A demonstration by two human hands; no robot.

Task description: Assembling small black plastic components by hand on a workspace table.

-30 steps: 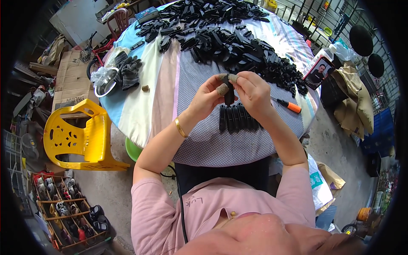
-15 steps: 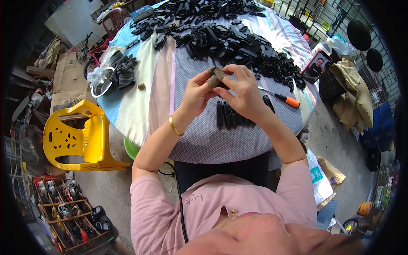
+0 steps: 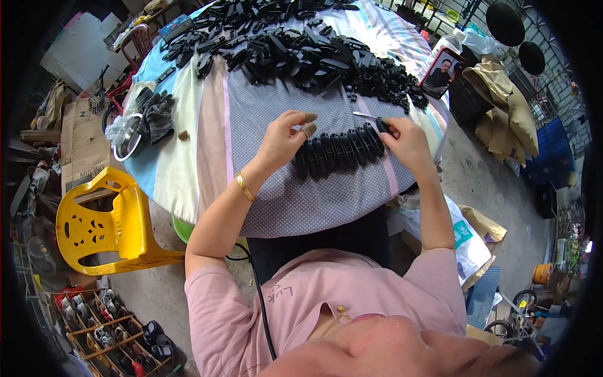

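Fingers of right hand (image 3: 407,143) clamped round a mostly hidden screwdriver (image 3: 370,117); left hand (image 3: 284,139) loosely apart beside black parts (image 3: 342,149).

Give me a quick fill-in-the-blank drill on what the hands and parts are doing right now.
1. The row of black parts lies between the two ____.
2. The right hand grips a ____.
3. The left hand wears a gold ____ on its wrist.
4. The chair beside the table is ____ in colour.

Missing words: hands; screwdriver; bangle; yellow
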